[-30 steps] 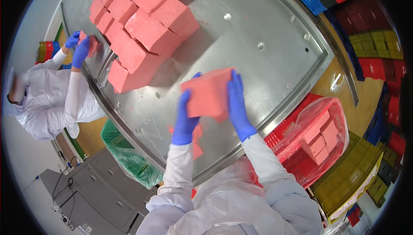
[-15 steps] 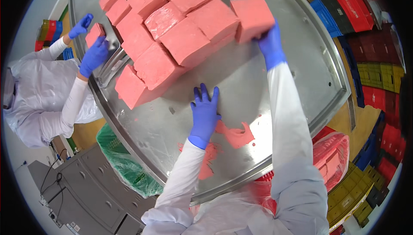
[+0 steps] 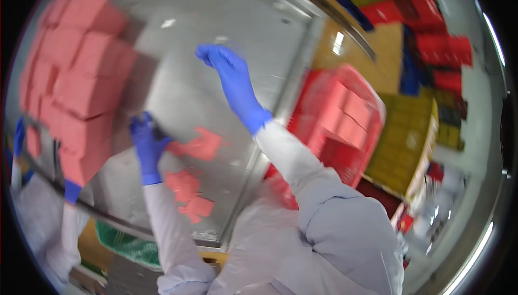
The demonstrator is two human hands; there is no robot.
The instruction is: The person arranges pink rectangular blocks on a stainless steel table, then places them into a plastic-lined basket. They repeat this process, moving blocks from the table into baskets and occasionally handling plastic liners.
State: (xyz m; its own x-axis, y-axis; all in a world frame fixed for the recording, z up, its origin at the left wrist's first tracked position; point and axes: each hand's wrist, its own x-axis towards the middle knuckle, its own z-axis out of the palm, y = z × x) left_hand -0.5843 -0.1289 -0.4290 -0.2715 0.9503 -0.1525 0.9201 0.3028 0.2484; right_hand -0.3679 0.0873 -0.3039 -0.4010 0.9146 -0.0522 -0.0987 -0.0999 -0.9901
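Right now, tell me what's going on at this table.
A person in a white coat and blue gloves leans over a steel table. The left hand rests on the tabletop beside the stacked pink blocks, fingers spread and holding nothing. The right hand hangs above the bare middle of the table, empty too. Flat pink pieces lie near the left hand. A red crate of pink blocks sits to the right. Another person's gloved hand shows at far left.

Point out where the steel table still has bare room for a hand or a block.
Bare steel table lies between the pink block stack and the far rim, around the right hand. A smaller patch sits right of the pink scraps. It is crowded by the left hand, against the stack.
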